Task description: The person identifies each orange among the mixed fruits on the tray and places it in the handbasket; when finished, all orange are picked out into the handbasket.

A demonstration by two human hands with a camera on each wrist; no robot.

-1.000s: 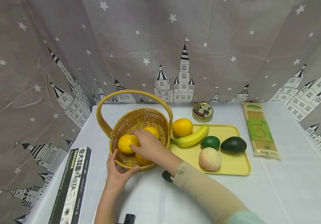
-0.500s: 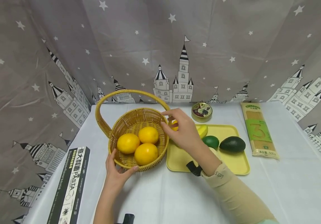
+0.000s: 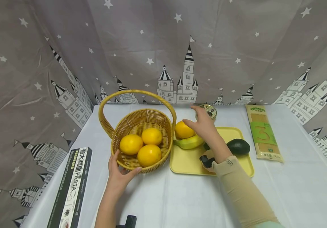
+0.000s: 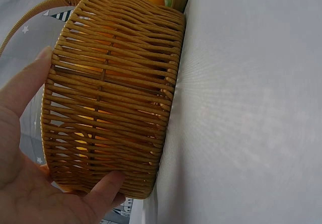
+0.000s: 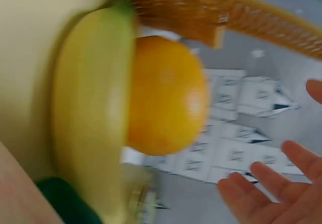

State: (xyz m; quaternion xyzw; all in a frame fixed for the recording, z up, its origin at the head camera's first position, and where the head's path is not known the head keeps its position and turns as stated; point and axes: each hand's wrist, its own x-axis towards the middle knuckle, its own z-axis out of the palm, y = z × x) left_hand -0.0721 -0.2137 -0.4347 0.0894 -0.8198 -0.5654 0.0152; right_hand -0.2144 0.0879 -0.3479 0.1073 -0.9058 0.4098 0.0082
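A wicker basket (image 3: pixel 141 117) with a tall handle stands left of centre, holding three oranges (image 3: pixel 149 155). My left hand (image 3: pixel 118 180) holds the basket's near side, thumb and fingers spread round its wall, as the left wrist view also shows. On the right, my right hand (image 3: pixel 204 125) hovers over the yellow tray (image 3: pixel 186 166), thumb and fingers apart and holding nothing. Just left of it, an orange (image 5: pixel 166 95) lies behind a banana (image 5: pixel 90 113). Below the forearm is a peach (image 3: pixel 206 161), partly hidden; a small green fruit (image 5: pixel 68 201) is mostly covered.
A dark avocado (image 3: pixel 238 146) lies on the tray's right side. Behind the right hand stands a round tin (image 3: pixel 211 111). A noodle packet (image 3: pixel 264 133) lies at the far right, and a long pasta box (image 3: pixel 72 186) at the left. A patterned curtain (image 3: pixel 140 50) hangs behind the table.
My right hand has left the oranges in the basket and moved right, out over the tray, fingers spreading. The left hand stays at the basket.
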